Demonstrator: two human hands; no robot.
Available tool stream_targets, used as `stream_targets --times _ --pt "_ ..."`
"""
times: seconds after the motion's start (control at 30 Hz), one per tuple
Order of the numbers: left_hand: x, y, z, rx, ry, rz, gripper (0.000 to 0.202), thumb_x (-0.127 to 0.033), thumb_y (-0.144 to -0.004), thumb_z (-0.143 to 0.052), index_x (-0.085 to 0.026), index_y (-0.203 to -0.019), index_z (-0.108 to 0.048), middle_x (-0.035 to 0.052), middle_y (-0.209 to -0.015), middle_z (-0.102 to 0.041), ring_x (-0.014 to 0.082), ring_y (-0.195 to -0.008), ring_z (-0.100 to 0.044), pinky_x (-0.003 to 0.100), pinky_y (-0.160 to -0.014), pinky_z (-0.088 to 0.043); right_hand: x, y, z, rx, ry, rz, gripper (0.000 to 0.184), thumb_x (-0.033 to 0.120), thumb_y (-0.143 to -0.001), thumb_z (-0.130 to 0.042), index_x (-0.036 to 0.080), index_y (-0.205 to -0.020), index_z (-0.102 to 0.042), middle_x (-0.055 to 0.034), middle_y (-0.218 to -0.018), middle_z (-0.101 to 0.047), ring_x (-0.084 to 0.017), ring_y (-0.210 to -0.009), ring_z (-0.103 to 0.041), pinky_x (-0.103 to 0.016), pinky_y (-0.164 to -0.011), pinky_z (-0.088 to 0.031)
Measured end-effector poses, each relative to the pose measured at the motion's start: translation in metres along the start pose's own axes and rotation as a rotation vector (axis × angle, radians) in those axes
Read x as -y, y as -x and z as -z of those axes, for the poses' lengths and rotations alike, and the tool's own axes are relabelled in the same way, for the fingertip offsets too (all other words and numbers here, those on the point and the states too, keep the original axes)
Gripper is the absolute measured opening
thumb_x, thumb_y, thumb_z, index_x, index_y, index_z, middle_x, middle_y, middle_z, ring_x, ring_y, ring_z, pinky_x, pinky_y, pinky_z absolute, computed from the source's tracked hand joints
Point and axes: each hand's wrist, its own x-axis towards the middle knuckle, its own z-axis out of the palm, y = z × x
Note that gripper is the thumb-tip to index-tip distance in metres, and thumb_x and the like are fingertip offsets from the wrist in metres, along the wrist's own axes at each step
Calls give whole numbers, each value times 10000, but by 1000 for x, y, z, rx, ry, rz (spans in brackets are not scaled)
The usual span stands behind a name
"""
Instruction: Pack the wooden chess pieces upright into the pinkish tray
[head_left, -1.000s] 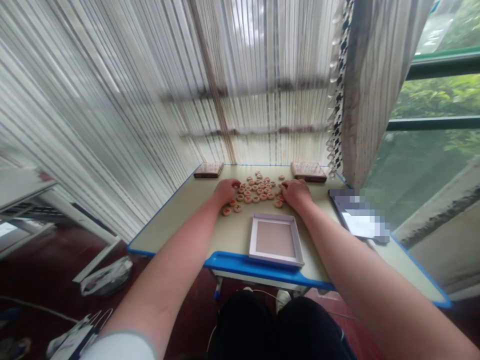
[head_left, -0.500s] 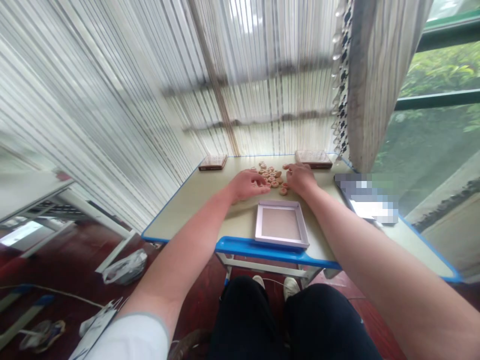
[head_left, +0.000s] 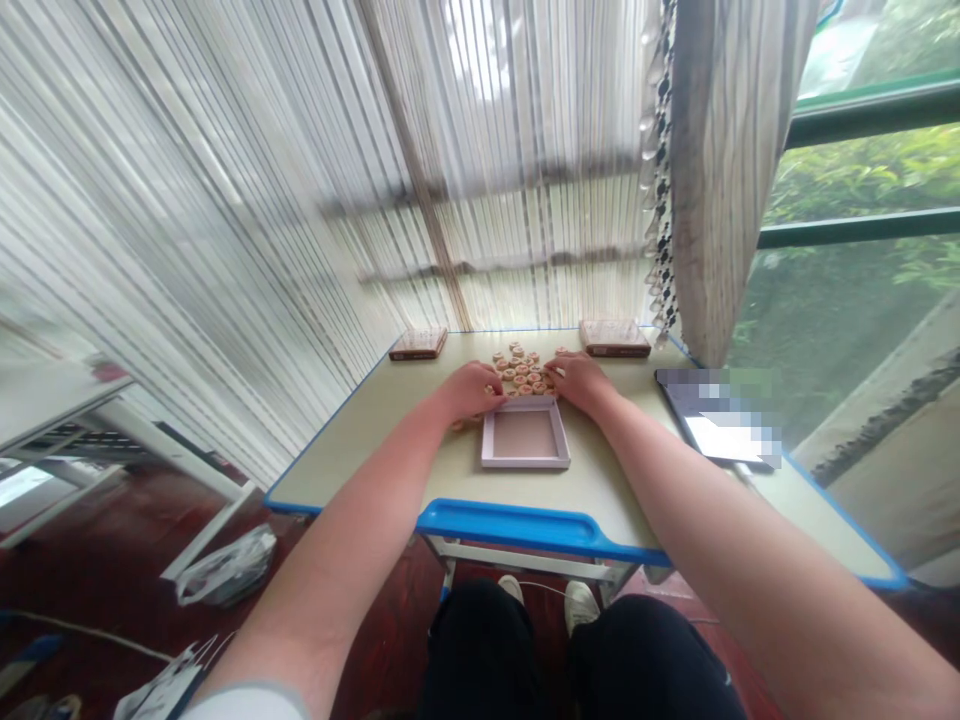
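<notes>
Several round wooden chess pieces [head_left: 520, 377] lie in a loose cluster on the table, between my two hands. Just in front of them sits a shallow pale-pink box tray [head_left: 526, 463] with a brown inside and nothing in it. My left hand [head_left: 472, 388] is closed at the cluster's left side, thumb tip by the tray's far left corner; what its fingers hold, if anything, is too small to make out. On the right side my right hand [head_left: 579, 378] has bent fingers pressed in at the pieces, their tips partly hidden.
Two flat brown boxes stand at the table's back, one on the left [head_left: 418, 344] and one on the right [head_left: 615, 338]. A tablet-like device [head_left: 720, 425], partly pixelated, lies at the right. A blue pen trough [head_left: 510, 522] runs along the front edge. Striped curtains [head_left: 525, 220] hang behind.
The box tray has moved away from the front edge, up against the pieces. Both hands are now close to its far corners, and the left fingers are more curled. The view has shifted slightly.
</notes>
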Motion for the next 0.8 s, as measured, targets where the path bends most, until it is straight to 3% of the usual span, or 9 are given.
stream_targets --times 0.27,0.4,0.53,0.6,0.8 --pt "3 0 -4 -39 -27 -12 195 -343 -755 -581 -197 -732 -709 35 -802 -664 169 -814 -582 286 -806 -442 -8 -3 -2 16 -47 -82 339 152 -755 -508 230 -1031 -689 -20 -1121 -641 -167 -1040 -533 -244 -905 -377" --pt "1 -2 -10 -37 -66 30 205 -353 -750 -581 -181 -725 -691 46 -791 -653 175 -810 -585 288 -784 -450 -11 -1 3 63 16 -134 316 205 -765 -536 275 -1035 -684 -20 -1050 -670 -213 -1047 -507 -296 -873 -390" --pt "2 -4 -14 -51 -57 25 220 -358 -765 -562 -176 -731 -680 42 -803 -645 163 -782 -579 276 -750 -449 -7 2 13 6 41 -202 267 256 -784 -520 230 -978 -702 -64 -1067 -650 -243 -1027 -505 -315 -834 -403" --pt "2 -4 -13 -55 -39 32 224 -360 -768 -558 -174 -737 -678 36 -806 -640 151 -749 -574 265 -721 -447 -2 3 17 -14 -5 -174 278 264 -790 -507 217 -992 -693 -69 -1063 -643 -220 -987 -529 -289 -814 -412" --pt "-1 -3 -6 -28 0 45 207 -340 -759 -571 -171 -732 -688 37 -803 -636 146 -744 -569 255 -708 -444 7 4 17 92 -48 -50 220 300 -745 -557 250 -882 -722 -41 -945 -670 -184 -874 -579 -258 -765 -426"
